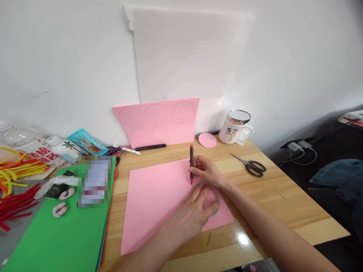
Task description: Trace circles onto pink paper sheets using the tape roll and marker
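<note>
A pink sheet (150, 200) lies flat on the wooden table. On its right part rests a grey ring (217, 194), with the fingers of my left hand (195, 211) spread over it and pressing on its rim. My right hand (205, 170) pinches a black marker with red ends (192, 158), held upright just beyond the ring, its red tip down at the ring's far left edge. Whether the tip touches the paper is not clear.
Scissors (251, 165) and a white mug (232, 130) stand or lie at the right, beside a pink disc (207, 140). A pink sheet with drawn circles (161, 122) leans on the wall. Green sheets (59, 238) and bottles (64, 149) are at the left.
</note>
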A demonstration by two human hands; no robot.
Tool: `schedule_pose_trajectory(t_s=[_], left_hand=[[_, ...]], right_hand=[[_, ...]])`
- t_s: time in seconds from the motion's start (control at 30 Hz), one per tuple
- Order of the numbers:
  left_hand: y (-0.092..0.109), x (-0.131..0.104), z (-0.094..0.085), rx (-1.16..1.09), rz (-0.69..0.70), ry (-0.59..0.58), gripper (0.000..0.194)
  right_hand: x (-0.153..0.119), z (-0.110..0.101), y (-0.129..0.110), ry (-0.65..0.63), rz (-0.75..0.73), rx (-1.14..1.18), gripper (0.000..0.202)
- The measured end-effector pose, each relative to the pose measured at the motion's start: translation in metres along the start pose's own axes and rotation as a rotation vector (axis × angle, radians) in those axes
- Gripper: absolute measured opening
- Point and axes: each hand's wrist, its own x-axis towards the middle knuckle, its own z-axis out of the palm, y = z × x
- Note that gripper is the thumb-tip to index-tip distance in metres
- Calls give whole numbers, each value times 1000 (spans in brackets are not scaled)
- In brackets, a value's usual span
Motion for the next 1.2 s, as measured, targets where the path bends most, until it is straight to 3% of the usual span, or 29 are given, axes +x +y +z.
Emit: schedule_pose_trajectory(t_s=[0.27,0.53,0.83,1.2], left_hand=[[-1,-2,1,-39,-8,-23,40],[-1,1,-1,-66,-29,10,30],[-2,-1,2,-3,1,-4,32],[-1,7,-18,-113,-33,-80,24]], right_hand=[[-1,1,2,-69,-24,-56,31],[-1,-3,5,-37,4,-66,31],[-7,-24,3,148,128,-28,31],[-58,-50,4,435,195,26,49]])
